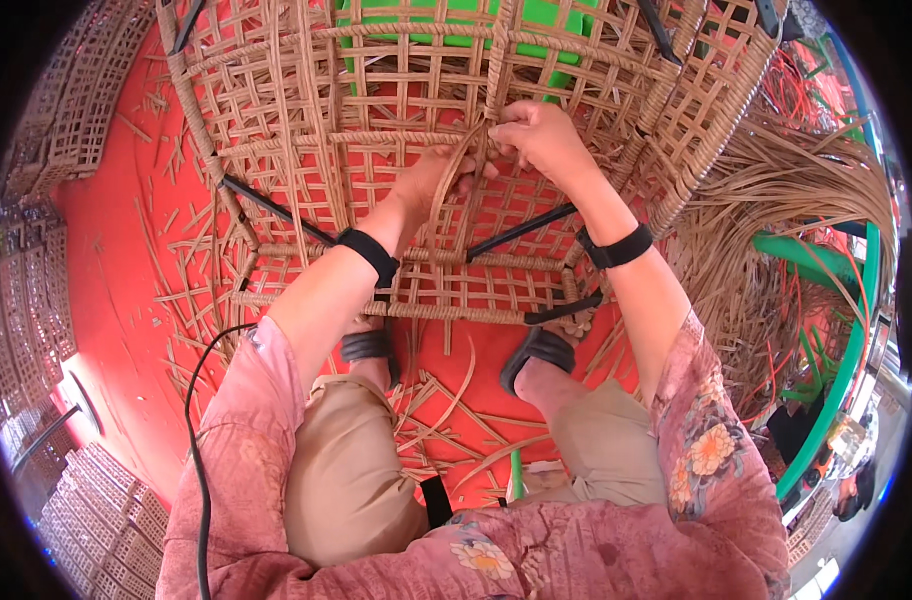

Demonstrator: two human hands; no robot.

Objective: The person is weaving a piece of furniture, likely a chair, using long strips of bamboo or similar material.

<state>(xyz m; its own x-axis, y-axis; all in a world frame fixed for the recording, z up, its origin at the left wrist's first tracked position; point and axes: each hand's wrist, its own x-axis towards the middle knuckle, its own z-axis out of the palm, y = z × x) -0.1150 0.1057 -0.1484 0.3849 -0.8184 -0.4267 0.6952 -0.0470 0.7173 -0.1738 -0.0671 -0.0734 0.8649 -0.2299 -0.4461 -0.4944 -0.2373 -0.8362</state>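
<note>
A brown open-weave wicker frame (406,140) stands before me, with cord-wrapped ribs and dark bars showing through. My left hand (434,182) is closed on a flat wicker strip (450,190) that loops down from the middle upright. Just right of it and a little higher, my right hand (548,140) pinches at the wrapped upright (500,62), where the strip crosses a horizontal rib. Its thumb and fingertips are pressed together on the strip; the exact grip is partly hidden by the fingers.
A big bundle of loose strips (776,180) lies at right beside a green tubular rail (844,370). More woven panels (101,520) stand along the left. Strip offcuts litter the red floor (106,290). A green seat-like object (466,14) lies behind the weave. A black cable (198,430) hangs by my left arm.
</note>
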